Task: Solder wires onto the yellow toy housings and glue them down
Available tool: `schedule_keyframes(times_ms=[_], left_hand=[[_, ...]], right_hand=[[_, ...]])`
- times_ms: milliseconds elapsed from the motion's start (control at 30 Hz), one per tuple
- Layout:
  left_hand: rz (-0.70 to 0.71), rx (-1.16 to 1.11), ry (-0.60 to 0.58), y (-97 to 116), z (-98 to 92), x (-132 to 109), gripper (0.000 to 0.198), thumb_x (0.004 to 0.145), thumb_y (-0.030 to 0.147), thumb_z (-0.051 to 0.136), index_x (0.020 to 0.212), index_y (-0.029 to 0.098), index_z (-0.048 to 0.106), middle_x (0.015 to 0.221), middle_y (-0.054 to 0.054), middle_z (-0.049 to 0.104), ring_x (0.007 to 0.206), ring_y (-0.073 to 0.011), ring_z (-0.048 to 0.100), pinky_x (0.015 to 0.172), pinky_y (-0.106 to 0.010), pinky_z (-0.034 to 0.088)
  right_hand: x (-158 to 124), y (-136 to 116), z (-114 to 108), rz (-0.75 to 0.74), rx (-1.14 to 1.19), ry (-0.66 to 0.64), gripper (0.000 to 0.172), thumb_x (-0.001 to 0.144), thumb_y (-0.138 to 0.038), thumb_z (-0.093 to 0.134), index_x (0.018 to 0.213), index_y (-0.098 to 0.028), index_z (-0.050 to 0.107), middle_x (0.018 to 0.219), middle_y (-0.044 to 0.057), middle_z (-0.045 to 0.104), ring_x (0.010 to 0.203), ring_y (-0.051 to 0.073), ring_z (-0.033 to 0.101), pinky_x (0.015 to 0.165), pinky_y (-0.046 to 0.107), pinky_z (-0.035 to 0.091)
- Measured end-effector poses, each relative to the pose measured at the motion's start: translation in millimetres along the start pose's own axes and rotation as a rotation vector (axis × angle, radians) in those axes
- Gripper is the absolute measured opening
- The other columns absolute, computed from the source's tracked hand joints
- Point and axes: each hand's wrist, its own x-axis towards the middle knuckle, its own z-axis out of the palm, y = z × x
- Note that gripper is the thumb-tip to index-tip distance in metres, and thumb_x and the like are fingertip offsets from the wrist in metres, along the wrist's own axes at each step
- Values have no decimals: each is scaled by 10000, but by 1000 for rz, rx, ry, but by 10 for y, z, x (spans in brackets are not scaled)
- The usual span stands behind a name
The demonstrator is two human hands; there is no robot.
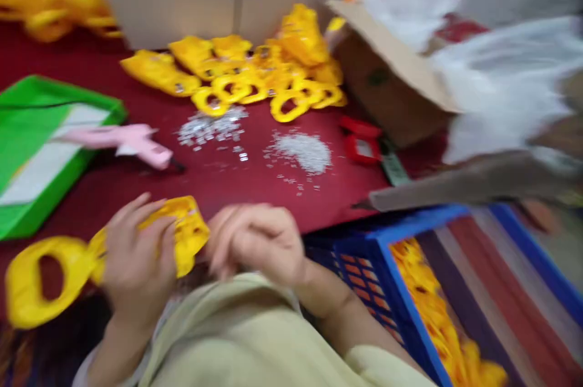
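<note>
My left hand [134, 253] is closed on a yellow cloth piece [186, 232] that ends in a yellow ring [40, 280] at the far left. My right hand [255, 241] is beside it, touching the piece's right edge, with its fingers curled and smeared by motion. Both hands hover low over the dark red cloth surface [228, 183], just above my pale green sleeve.
A pile of yellow rings and cloth pieces [255, 74] lies ahead, with two heaps of small silver bits [300, 150]. A pink glue gun [122, 141] rests by a green bag [27, 144]. A blue crate [401, 265], cardboard boxes [392, 80] and red scissors [362, 141] stand right.
</note>
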Motion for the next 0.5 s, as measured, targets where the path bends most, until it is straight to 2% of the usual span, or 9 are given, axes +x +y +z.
schedule_keyframes(times_ms=[67, 133, 167, 300, 400, 500], left_hand=[[-5, 160, -22, -16, -24, -50, 82, 871, 137, 595, 922, 194, 624, 1056, -70, 666, 1117, -264, 558, 978, -460, 451], [-39, 214, -44, -11, -32, -57, 93, 882, 125, 576, 926, 194, 619, 1018, -62, 686, 1039, -247, 556, 923, -443, 450], [-58, 217, -59, 3, -36, -54, 95, 890, 125, 567, 932, 194, 618, 1004, -59, 693, 1012, -241, 551, 903, -437, 445], [-87, 202, -101, 69, -67, -58, 89, 916, 151, 541, 924, 191, 621, 945, -50, 706, 957, -234, 550, 852, -417, 423], [-91, 168, -131, 65, -84, -72, 85, 925, 147, 533, 910, 182, 609, 905, -36, 702, 922, -217, 559, 831, -395, 407], [-121, 118, -155, 37, -91, -76, 87, 933, 147, 527, 886, 171, 595, 865, -31, 684, 885, -198, 560, 816, -376, 400]], right_hand=[[112, 205, 111, -45, -91, 41, 216, 904, -387, 579, 813, -220, 680, 725, 3, 669, 653, 118, 611, 626, 247, 514], [184, 365, 167, -82, -259, 86, 136, 905, -313, 583, 881, -223, 683, 815, 8, 677, 730, 120, 629, 687, 255, 514], [205, 419, 176, -82, -324, 59, 120, 900, -300, 590, 917, -229, 685, 853, 13, 678, 764, 126, 635, 702, 260, 512], [224, 484, 177, -97, -427, -104, 94, 879, -284, 621, 932, -235, 681, 865, 17, 679, 767, 132, 625, 663, 263, 498], [222, 500, 197, -112, -454, -115, 58, 870, -252, 632, 837, -225, 672, 825, 14, 675, 756, 129, 618, 664, 260, 496], [217, 551, 216, -43, -366, -115, 57, 865, -246, 640, 827, -229, 678, 835, 9, 671, 778, 125, 624, 694, 252, 506]])
